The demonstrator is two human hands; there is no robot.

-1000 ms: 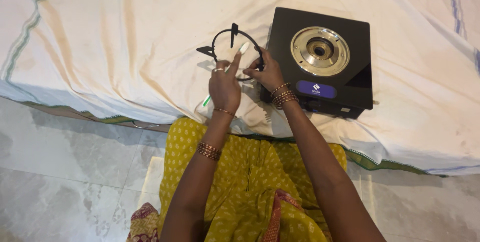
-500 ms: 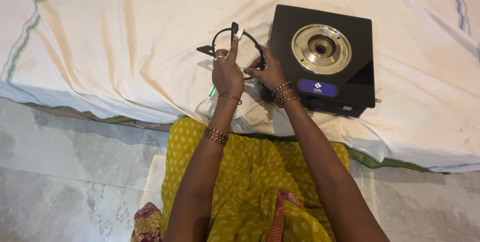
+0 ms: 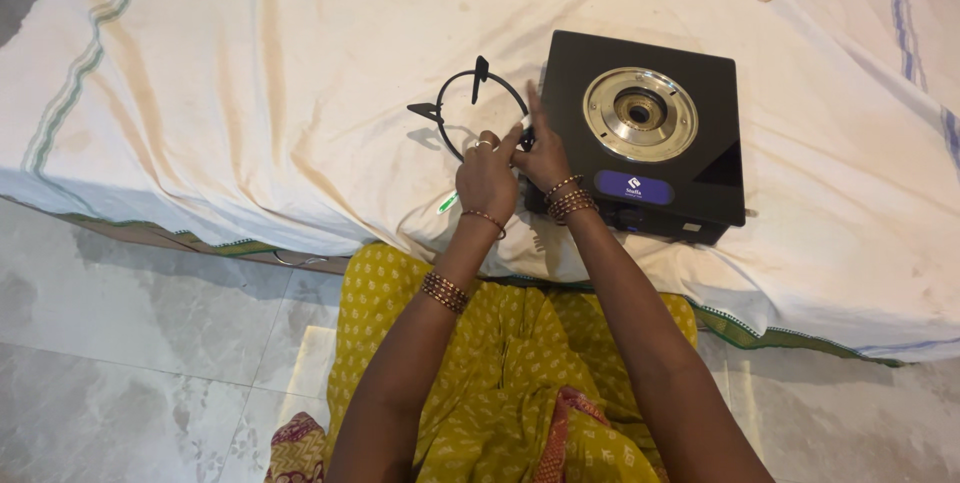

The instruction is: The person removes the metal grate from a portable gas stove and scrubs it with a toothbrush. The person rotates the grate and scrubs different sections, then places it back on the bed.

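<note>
1. The left hand (image 3: 487, 178) pinches a white brush with a green handle (image 3: 449, 202), its head up against the black ring-shaped pan support (image 3: 470, 108)
2. The right hand (image 3: 541, 151) grips that ring's near edge
3. The ring lies on the white cloth (image 3: 250, 93), just beside the black single-burner stove (image 3: 640, 133)

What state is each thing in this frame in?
Left hand: closed around a toothbrush.
Toothbrush: held, green handle end sticking out below the hand.
Right hand: gripping the pan support.
Pan support: off the stove, lying on the cloth.
Stove: burner bare, unlit.
Cloth: spread out, stained.
</note>
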